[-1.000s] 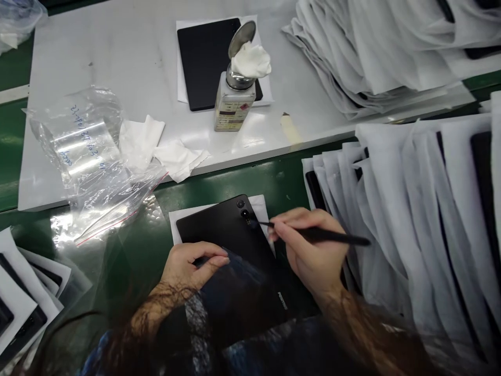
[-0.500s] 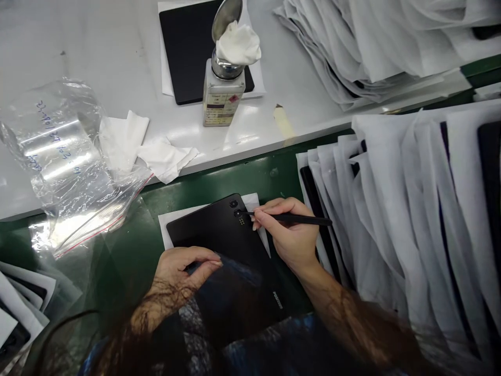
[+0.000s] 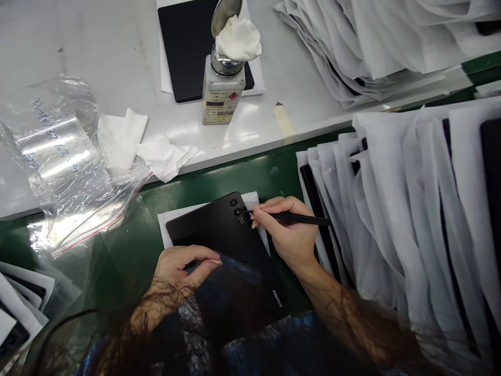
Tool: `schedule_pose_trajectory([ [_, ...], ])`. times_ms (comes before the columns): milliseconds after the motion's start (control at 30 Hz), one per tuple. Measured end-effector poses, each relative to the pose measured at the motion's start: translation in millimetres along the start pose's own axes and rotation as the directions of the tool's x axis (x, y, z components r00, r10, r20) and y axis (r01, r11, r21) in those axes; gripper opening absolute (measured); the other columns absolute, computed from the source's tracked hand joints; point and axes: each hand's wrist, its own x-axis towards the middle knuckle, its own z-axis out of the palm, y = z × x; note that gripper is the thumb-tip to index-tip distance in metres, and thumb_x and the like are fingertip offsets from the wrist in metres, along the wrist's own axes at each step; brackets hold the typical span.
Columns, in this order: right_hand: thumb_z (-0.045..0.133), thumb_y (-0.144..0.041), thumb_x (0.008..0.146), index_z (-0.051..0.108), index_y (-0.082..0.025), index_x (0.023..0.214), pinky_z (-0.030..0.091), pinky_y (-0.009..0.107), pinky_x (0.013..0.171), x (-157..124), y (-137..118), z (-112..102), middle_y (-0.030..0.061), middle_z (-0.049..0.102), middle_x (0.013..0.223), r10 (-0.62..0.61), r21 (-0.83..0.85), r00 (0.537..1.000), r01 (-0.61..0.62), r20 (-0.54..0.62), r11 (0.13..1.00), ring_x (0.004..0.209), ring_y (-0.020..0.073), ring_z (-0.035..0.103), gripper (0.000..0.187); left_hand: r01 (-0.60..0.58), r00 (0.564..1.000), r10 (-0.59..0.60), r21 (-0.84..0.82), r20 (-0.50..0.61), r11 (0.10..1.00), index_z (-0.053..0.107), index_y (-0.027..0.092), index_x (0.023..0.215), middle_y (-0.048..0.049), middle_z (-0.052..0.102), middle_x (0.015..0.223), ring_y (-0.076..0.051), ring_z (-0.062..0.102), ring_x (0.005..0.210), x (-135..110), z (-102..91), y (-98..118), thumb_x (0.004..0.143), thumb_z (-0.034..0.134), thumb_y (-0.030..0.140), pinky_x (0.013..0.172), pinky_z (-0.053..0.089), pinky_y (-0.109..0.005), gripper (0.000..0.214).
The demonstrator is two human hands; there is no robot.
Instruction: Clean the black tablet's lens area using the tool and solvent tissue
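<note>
A black tablet (image 3: 211, 224) lies back side up on a white sleeve (image 3: 166, 215), at a slant in front of me. Its two round camera lenses (image 3: 234, 203) sit near the top corner. My right hand (image 3: 291, 230) pinches black tweezers (image 3: 297, 218), whose tip meets or nearly meets the lower lens. Over the tablet's left part, my left hand (image 3: 186, 271) has thumb and forefinger pressed together on what looks like a clear plastic film (image 3: 242, 270), spread faintly over the tablet. Hair and dark clothing hide the near end.
A metal-capped bottle (image 3: 223, 96) topped with a white cloth (image 3: 238, 39) stands by another black tablet (image 3: 183, 52). Crumpled wipes (image 3: 166, 156) and a clear zip bag (image 3: 62, 141) lie left. Sleeved tablets (image 3: 391, 209) stand in a row at right; more white sleeves (image 3: 376, 42) lie behind.
Almost nothing differs. The view has shifted very slightly; both hands keep their places, with the tweezers' tip still at the lower lens.
</note>
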Motion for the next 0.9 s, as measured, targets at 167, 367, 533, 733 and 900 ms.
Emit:
schedule_pose_trajectory([
  [167,0.114,-0.035,0.091,0.078,-0.029,0.079,0.073,0.035,0.057,-1.1,0.6,-1.3,0.0005,0.089,0.085,-0.01,-0.03,1.0,0.01,0.009,0.999,0.057,0.0169,0.074,0.039,0.015,1.0,-0.015,-0.006,-0.003,1.0,0.07,0.028,0.071,0.0082,0.076,0.064,-0.012,0.072,0.056,0.0,0.2,0.9,0.071,0.068,0.026,0.054,0.056,-0.014,0.003],
  [367,0.112,-0.04,0.099,0.081,-0.029,0.085,0.075,0.04,0.068,-2.9,8.1,-5.0,0.0013,0.088,0.087,-0.069,-0.059,0.997,0.071,0.035,0.996,0.064,0.0186,0.075,0.036,0.033,0.999,-0.033,0.003,-0.013,0.999,0.071,0.028,0.07,0.0082,0.076,0.063,-0.012,0.072,0.055,-1.2,0.5,0.4,0.071,0.068,0.027,0.054,0.056,-0.014,0.003],
  [533,0.091,-0.04,0.119,0.094,-0.032,0.112,0.067,0.035,0.06,-1.6,15.7,-20.1,0.0052,0.09,0.105,-0.256,-0.109,0.963,0.264,0.082,0.958,0.073,0.0203,0.08,0.011,0.036,0.999,-0.036,-0.006,-0.009,0.999,0.07,0.03,0.072,0.0089,0.076,0.064,-0.012,0.072,0.056,-1.6,0.3,-2.0,0.07,0.069,0.026,0.054,0.056,-0.014,0.005],
  [733,0.065,-0.004,0.12,0.097,-0.037,0.146,0.065,0.041,0.08,-7.1,19.5,-41.3,0.008,0.091,0.116,-0.471,-0.517,0.714,0.7,0.518,0.493,0.096,0.0241,0.082,0.053,0.027,1.0,-0.027,0.046,0.008,0.999,0.07,0.031,0.074,0.0089,0.076,0.065,-0.011,0.073,0.057,-2.2,-2.0,-2.8,0.07,0.069,0.026,0.056,0.057,-0.012,0.007],
  [900,0.061,0.007,0.114,0.094,-0.037,0.154,0.054,0.034,0.085,-8.4,13.4,-35.8,0.0025,0.085,0.111,-0.398,-0.595,0.657,0.752,0.64,0.285,0.096,0.02,0.072,0.068,0.01,1.0,-0.011,0.089,0.006,0.996,0.07,0.033,0.075,0.0109,0.076,0.065,-0.009,0.072,0.056,-2.0,-2.4,-3.7,0.07,0.068,0.028,0.055,0.055,-0.009,0.008],
])
